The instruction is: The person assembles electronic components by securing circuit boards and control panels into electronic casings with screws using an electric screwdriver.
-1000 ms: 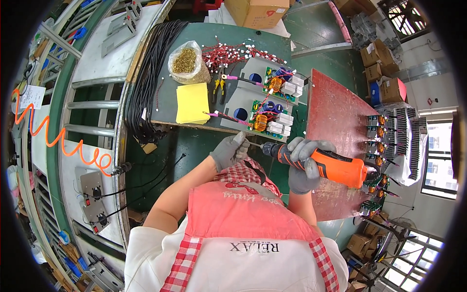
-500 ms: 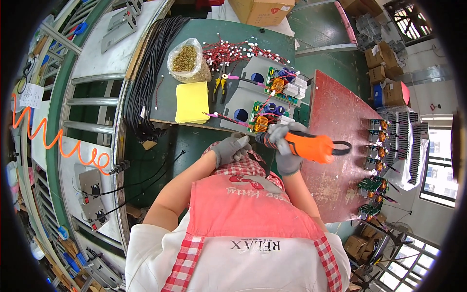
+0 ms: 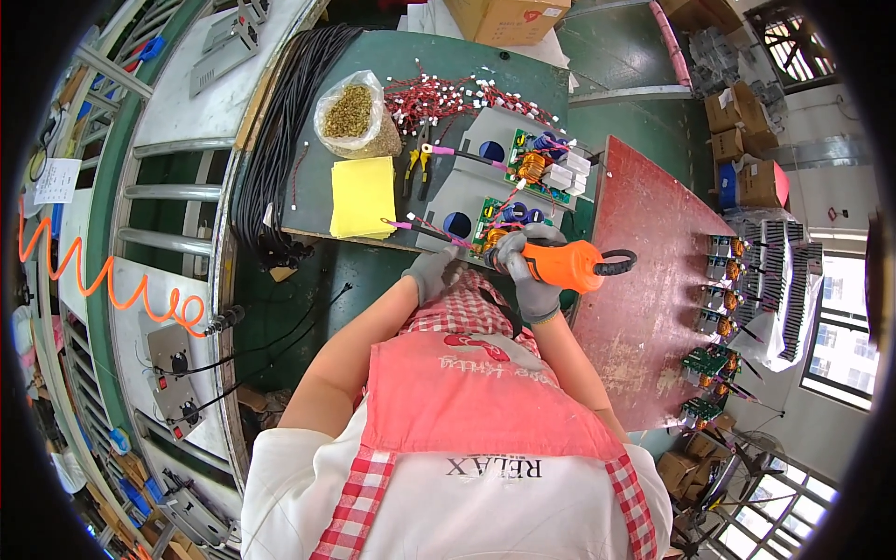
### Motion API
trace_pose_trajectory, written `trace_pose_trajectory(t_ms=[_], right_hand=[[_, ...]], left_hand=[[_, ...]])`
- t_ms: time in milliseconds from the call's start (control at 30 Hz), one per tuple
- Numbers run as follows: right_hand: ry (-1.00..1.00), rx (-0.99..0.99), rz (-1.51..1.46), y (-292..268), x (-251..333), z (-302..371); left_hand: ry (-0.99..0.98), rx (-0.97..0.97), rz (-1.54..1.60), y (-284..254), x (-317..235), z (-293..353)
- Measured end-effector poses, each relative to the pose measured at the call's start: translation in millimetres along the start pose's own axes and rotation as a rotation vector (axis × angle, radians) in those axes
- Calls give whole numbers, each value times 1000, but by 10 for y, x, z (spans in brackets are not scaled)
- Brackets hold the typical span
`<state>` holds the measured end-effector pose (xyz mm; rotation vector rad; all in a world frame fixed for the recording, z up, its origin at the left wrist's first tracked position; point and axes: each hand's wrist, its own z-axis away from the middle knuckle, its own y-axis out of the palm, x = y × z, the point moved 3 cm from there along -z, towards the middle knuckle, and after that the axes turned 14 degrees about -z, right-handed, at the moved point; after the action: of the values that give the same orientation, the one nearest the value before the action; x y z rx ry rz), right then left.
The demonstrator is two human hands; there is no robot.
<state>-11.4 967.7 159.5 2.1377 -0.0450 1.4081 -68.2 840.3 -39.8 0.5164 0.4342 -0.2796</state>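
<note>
My gloved right hand is wrapped round an orange and black power screwdriver. Its black front end points left, at the near edge of the closer circuit board. That green board, with a copper coil and blue capacitors, sits on a grey metal panel at the table's front edge. My left hand, also in a grey glove, is at the panel's near edge. Its fingers are curled together, and what they pinch, if anything, is hidden. A second board lies just behind on a similar panel.
Yellow sheets, yellow-handled pliers, a bag of small brass-coloured parts and red wire leads lie on the green table. Black cables run along its left side. Several boards line the red board's right edge.
The screwdriver and my right hand have moved up and left, closer to the near circuit board. My left hand has shifted slightly left and up to the panel's edge.
</note>
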Motion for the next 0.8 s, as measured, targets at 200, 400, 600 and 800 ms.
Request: trace_pose_trajectory(t_ms=[200, 400, 600, 800], right_hand=[[38, 32, 62, -59, -105, -26], [122, 221, 48, -2, -168, -70], [185, 89, 110, -20, -249, -93], [166, -53, 11, -111, -223, -223]], left_hand=[[-67, -2, 40, 22, -14, -33], [233, 241, -312, -92, 144, -301], [-44, 177, 167, 2, 96, -213], [-127, 153, 38, 23, 31, -68]])
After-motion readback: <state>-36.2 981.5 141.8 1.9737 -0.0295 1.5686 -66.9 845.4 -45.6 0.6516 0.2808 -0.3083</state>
